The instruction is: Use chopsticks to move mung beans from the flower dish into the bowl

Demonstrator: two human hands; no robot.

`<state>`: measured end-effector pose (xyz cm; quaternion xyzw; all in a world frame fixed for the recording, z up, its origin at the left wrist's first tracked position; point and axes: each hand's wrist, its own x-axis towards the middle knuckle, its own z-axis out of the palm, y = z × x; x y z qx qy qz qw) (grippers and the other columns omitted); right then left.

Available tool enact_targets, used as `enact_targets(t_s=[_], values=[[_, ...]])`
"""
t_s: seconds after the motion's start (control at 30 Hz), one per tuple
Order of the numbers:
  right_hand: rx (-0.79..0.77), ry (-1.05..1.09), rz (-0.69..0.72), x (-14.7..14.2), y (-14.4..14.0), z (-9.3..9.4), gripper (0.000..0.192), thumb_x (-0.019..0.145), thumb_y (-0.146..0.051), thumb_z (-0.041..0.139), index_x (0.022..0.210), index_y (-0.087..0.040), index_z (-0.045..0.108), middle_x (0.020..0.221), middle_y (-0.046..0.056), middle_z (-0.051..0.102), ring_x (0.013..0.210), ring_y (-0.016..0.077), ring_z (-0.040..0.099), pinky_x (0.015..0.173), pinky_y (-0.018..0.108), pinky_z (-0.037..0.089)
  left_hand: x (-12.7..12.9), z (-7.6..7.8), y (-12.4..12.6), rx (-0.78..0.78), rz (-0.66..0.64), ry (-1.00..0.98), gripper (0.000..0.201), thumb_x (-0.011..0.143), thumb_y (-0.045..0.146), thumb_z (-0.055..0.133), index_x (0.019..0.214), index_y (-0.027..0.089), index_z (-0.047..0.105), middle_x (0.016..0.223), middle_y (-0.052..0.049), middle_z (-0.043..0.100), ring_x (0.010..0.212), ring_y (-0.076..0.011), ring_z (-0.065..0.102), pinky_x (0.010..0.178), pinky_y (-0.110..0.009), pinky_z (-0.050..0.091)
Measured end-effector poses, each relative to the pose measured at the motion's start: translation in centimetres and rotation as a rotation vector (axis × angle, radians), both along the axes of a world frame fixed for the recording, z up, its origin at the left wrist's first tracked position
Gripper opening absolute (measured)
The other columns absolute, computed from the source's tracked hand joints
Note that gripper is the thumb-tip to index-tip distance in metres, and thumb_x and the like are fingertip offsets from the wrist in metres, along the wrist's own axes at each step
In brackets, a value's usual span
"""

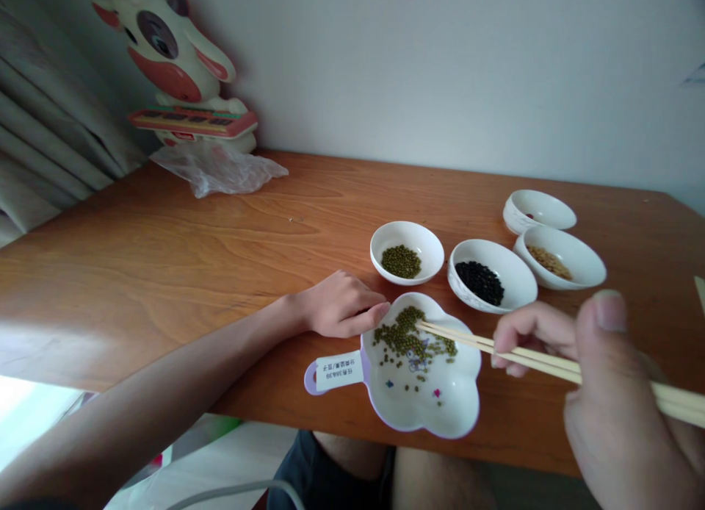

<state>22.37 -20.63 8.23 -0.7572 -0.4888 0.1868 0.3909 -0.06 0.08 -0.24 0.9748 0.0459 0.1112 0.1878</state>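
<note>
In my right hand (611,392) is a pair of wooden chopsticks (529,356). Their tips touch the green mung beans (405,333) in a white flower-shaped dish (457,400) with a purple rim and a labelled handle. My left hand (346,304) rests on the table, closed at the dish's upper left rim, its fingertips partly hidden. Just behind the dish stands a white bowl (432,249) of mung beans. To its right is another bowl (521,286) with black beans (480,282).
Farther right, one bowl (589,264) holds pale yellowish kernels (549,261), and a bowl (556,210) behind it has a few dark reddish pieces. A cow-shaped toy keyboard (192,120) and a clear plastic bag (220,170) sit at the back left of the wooden table (308,223).
</note>
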Motion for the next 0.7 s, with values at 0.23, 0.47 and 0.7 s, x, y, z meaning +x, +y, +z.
enact_targets(t_s=[0.23, 0.47, 0.7], values=[[-0.099, 0.073, -0.026, -1.5, 1.2, 0.8, 0.071, 0.097, -0.071, 0.014, 0.076, -0.026, 0.064, 0.074, 0.005, 0.064, 0.075, 0.0226, 0.062, 0.065, 0.032, 0.047, 0.1, 0.0, 0.0, 0.016, -0.003, 0.033, 0.040, 0.106, 0.035, 0.031, 0.076, 0.018, 0.052, 0.067, -0.003, 0.061, 0.059, -0.0131, 0.054, 0.059, -0.028, 0.037], [-0.080, 0.108, -0.026, -2.0, 1.5, 1.8, 0.066, 0.100, -0.066, 0.023, 0.067, -0.026, 0.064, 0.062, 0.003, 0.060, 0.066, 0.0214, 0.058, 0.060, 0.034, 0.038, 0.0, 0.0, 0.0, 0.017, -0.002, 0.026, 0.038, 0.106, 0.034, 0.034, 0.076, 0.019, 0.051, 0.067, -0.001, 0.061, 0.059, -0.0125, 0.053, 0.057, -0.029, 0.035], [-0.003, 0.056, -0.011, -1.4, 2.0, 0.4, 0.072, 0.100, -0.065, 0.019, 0.060, -0.027, 0.065, 0.059, 0.005, 0.067, 0.057, 0.0224, 0.061, 0.056, 0.036, 0.041, 0.0, 0.0, 0.0, -0.005, -0.003, 0.001, 0.039, 0.106, 0.034, 0.034, 0.075, 0.018, 0.053, 0.066, -0.002, 0.061, 0.058, -0.0122, 0.053, 0.058, -0.028, 0.036]])
